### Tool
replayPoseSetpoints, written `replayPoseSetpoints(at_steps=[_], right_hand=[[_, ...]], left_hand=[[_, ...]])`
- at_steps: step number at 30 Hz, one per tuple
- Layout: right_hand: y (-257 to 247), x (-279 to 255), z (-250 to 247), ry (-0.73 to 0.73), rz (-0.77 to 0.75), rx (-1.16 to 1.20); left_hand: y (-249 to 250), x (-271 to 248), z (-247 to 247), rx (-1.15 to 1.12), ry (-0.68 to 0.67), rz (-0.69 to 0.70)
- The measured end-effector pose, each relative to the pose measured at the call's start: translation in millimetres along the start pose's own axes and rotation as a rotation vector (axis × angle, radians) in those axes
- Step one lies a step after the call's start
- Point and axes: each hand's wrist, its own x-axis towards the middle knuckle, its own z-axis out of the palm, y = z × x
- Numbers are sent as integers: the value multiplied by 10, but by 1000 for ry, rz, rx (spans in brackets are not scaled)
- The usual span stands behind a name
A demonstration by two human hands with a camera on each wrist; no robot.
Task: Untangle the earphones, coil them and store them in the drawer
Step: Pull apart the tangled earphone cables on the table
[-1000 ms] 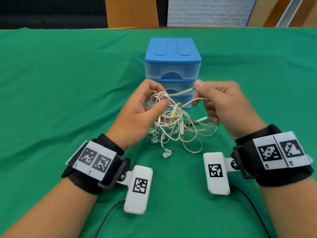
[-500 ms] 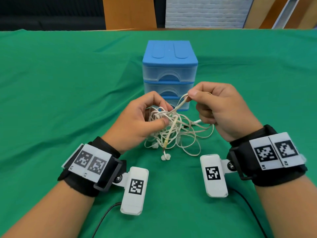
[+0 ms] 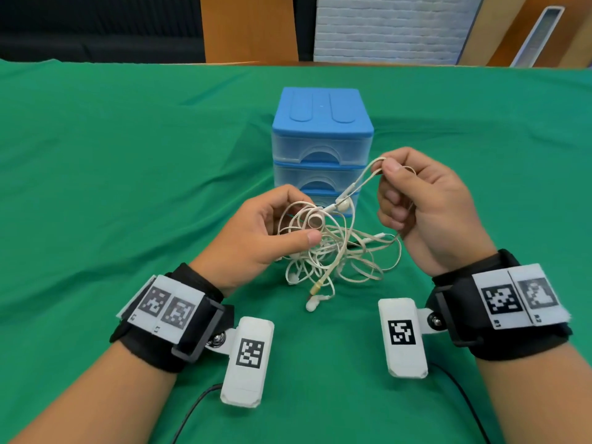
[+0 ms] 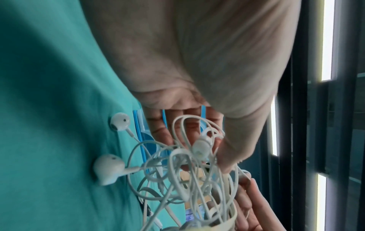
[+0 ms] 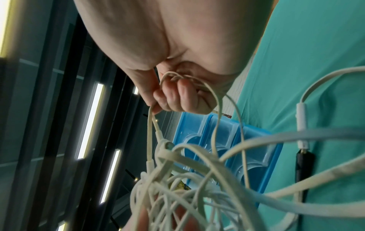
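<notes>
Head view: vs 0.5 s ago the right hand [image 3: 426, 206] has lifted up and out to the right, w/ a loop of cord pinched between thumb and forefinger, and an earbud [image 3: 344, 205] that was buried in the knot now hangs free on the drawn-out strand between the hands. The left hand [image 3: 266, 232] has stayed put, fingers [image 3: 307, 238] curled round the earphones [image 3: 333, 251]; the bundle is looser, its lower loops and another bud trailing on the green counter [image 3: 128, 187] between the wrists. The drawer unit [image 3: 322, 136], blue top, 3 clear drawers all pushed in, stands just behind the hands, so there is little room to pull away from the body; the cloth lies open to both sides, the counter's far edge is well back, wrist cameras and black cables sit near the body. Left wrist view: fingers [image 4: 158, 125] bent round the tangle [image 4: 187, 171], 2 buds lying against the cloth, drawer fronts behind. Right wrist view: fingers [image 5: 177, 96] closed tight on thin cord loops [image 5: 197, 164], flat strands crossing close to the lens, a white inline remote [image 5: 302, 125] lying on the cloth by a black cable, drawer unit [image 5: 227, 140] beyond.
</notes>
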Motion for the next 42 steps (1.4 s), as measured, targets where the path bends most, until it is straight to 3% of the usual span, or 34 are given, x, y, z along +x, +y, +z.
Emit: replayPoseSetpoints(at_steps=[7, 13, 22, 29, 34, 37, 42], right_hand=[[-5, -20, 22, -79, -59, 85], [51, -40, 22, -72, -18, -267], [13, -86, 83, -211, 31, -356], [5, -98, 121, -285, 11, -329], [-13, -93, 77, -360, 95, -232], [-3, -95, 108, -307, 38, -302], [40, -51, 103, -110, -58, -150]], left_hand=[[2, 16, 36, 8, 2, -5], [20, 15, 64, 18, 42, 46], [-3, 27, 40, 35, 120, 78], [42, 23, 60, 129, 92, 115], [52, 18, 49, 188, 128, 147], [55, 24, 50, 191, 156, 144], [59, 13, 74, 190, 149, 115]])
